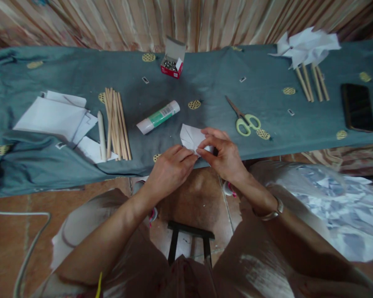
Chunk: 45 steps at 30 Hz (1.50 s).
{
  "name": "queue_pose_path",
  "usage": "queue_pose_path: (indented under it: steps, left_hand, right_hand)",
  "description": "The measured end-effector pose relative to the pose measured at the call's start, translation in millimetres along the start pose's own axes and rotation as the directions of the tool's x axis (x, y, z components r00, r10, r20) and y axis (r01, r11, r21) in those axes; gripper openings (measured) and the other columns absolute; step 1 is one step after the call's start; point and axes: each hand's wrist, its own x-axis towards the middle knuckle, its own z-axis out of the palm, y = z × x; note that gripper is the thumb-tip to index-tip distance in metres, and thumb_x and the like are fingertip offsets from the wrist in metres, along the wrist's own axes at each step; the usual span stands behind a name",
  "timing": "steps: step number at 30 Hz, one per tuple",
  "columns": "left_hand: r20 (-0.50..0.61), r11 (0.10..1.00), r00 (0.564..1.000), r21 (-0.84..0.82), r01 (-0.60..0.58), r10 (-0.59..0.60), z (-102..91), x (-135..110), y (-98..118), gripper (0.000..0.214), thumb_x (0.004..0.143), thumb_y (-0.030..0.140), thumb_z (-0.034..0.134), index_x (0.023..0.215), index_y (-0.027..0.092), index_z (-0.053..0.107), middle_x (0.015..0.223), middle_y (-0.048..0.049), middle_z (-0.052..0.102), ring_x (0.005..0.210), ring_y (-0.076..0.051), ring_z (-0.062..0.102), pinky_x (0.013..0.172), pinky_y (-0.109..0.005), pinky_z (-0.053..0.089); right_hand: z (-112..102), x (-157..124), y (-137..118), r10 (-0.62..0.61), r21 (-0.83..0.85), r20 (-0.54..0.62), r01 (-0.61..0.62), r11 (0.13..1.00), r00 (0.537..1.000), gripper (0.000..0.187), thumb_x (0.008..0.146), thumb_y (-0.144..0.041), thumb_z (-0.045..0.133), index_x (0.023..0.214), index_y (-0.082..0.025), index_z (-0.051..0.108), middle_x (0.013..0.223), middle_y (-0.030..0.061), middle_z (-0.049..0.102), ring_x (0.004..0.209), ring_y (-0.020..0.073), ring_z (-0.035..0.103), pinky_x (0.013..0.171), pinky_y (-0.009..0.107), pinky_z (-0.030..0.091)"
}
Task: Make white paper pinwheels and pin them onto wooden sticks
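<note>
A small folded white paper piece [191, 137] lies at the near edge of a table covered in grey-green cloth [211, 82]. My left hand [170, 169] pinches its near corner with closed fingers. My right hand [222, 155] grips the paper's right side, thumb and fingers pressed together on it. A glue stick [158, 117] lies just left of the paper. Green-handled scissors [245, 120] lie to the right.
Wooden sticks [116, 122] and a stack of white paper sheets [54, 118] lie at the left. A red box of pins [172, 63] sits at the back. Finished paper pinwheels [307, 49] and a black phone [358, 106] are at the right. A bag of paper scraps [338, 207] rests beside my knee.
</note>
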Motion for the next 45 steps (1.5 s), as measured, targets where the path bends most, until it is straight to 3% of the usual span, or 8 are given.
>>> queue_pose_path:
  steps: [9,16,21,31,39,45]
  left_hand:
    - [-0.012,1.0,1.0,0.011,-0.003,0.003,0.7,0.4,0.3,0.019,0.096,0.018,0.05,0.092,0.013,0.067,0.087,-0.0061,0.069,0.082,-0.018,0.061,0.072,-0.03,0.054]
    - [-0.009,1.0,1.0,0.008,-0.005,0.005,1.1,-1.1,0.1,0.017,0.095,0.016,0.05,0.099,0.014,0.067,0.09,-0.0061,0.07,0.084,-0.018,0.061,0.073,-0.03,0.054]
    - [-0.001,1.0,1.0,-0.005,0.011,-0.011,2.0,-2.7,-0.2,0.016,0.094,0.015,0.051,0.101,0.014,0.066,0.091,-0.0066,0.069,0.083,-0.018,0.061,0.072,-0.031,0.053]
    - [-0.03,0.999,0.999,-0.034,0.026,-0.027,3.6,-0.2,-1.0,0.01,0.092,0.014,0.056,0.096,0.012,0.066,0.091,-0.0073,0.069,0.081,-0.019,0.061,0.07,-0.03,0.052]
    - [-0.041,1.0,0.999,0.003,0.021,-0.021,1.5,0.0,0.1,0.014,0.095,0.015,0.053,0.095,0.013,0.067,0.092,-0.0063,0.069,0.082,-0.018,0.063,0.072,-0.029,0.054]
    - [-0.034,0.999,0.999,0.039,0.016,-0.014,-1.8,0.0,-9.9,0.015,0.094,0.015,0.053,0.096,0.014,0.068,0.094,-0.0069,0.071,0.083,-0.018,0.062,0.074,-0.031,0.054]
  right_hand:
    - [4.3,-4.5,0.5,-0.059,-0.012,-0.029,0.059,0.998,0.998,0.012,0.088,-0.022,0.061,0.092,-0.027,0.072,0.127,0.0043,0.062,0.11,0.0232,0.058,0.099,0.045,0.048]
    - [8.1,-12.4,2.2,-0.21,-0.155,-0.024,0.204,0.967,0.977,0.022,0.093,-0.02,0.049,0.101,-0.025,0.069,0.133,0.0078,0.057,0.113,0.0265,0.055,0.098,0.05,0.048]
    - [13.3,-22.4,-0.6,-0.27,-0.287,-0.023,0.252,0.924,0.963,0.03,0.093,-0.015,0.043,0.113,-0.023,0.063,0.139,0.0105,0.052,0.127,0.0296,0.048,0.099,0.05,0.046]
    - [16.9,-25.3,-4.6,-0.231,-0.28,0.007,0.223,0.934,0.973,0.034,0.095,-0.016,0.041,0.121,-0.023,0.062,0.141,0.0125,0.054,0.128,0.0284,0.048,0.1,0.049,0.043]
    - [-0.3,-21.7,-1.0,-0.163,-0.132,-0.042,0.156,0.979,0.986,0.04,0.091,-0.011,0.04,0.119,-0.024,0.065,0.138,0.0088,0.056,0.127,0.0251,0.052,0.106,0.049,0.043]
    - [-10.7,-9.0,9.9,-0.099,-0.163,-0.09,0.083,0.983,0.991,0.037,0.093,-0.019,0.042,0.123,-0.019,0.063,0.136,0.013,0.059,0.128,0.0281,0.054,0.109,0.054,0.042]
